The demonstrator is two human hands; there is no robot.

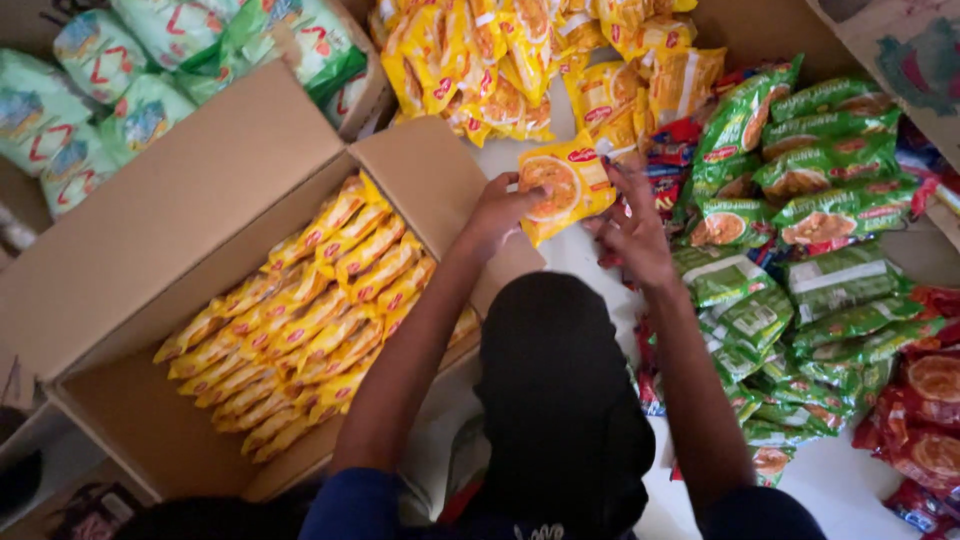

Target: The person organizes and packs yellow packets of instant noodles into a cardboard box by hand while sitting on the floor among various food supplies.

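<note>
A yellow noodle packet [562, 186] is held between both my hands above the white floor. My left hand [497, 212] grips its lower left edge, and my right hand [632, 232] touches its right side with fingers spread. An open cardboard box [150, 250] lies to the left, with several yellow packets [305, 320] standing on edge in rows inside. A loose heap of yellow packets [520, 70] lies beyond my hands.
Green noodle packets [810, 200] are piled on the right, with red ones [925, 410] at the lower right. Another box at the top left holds pale green packets [120, 80]. My dark-clad knee [560, 390] is below my hands.
</note>
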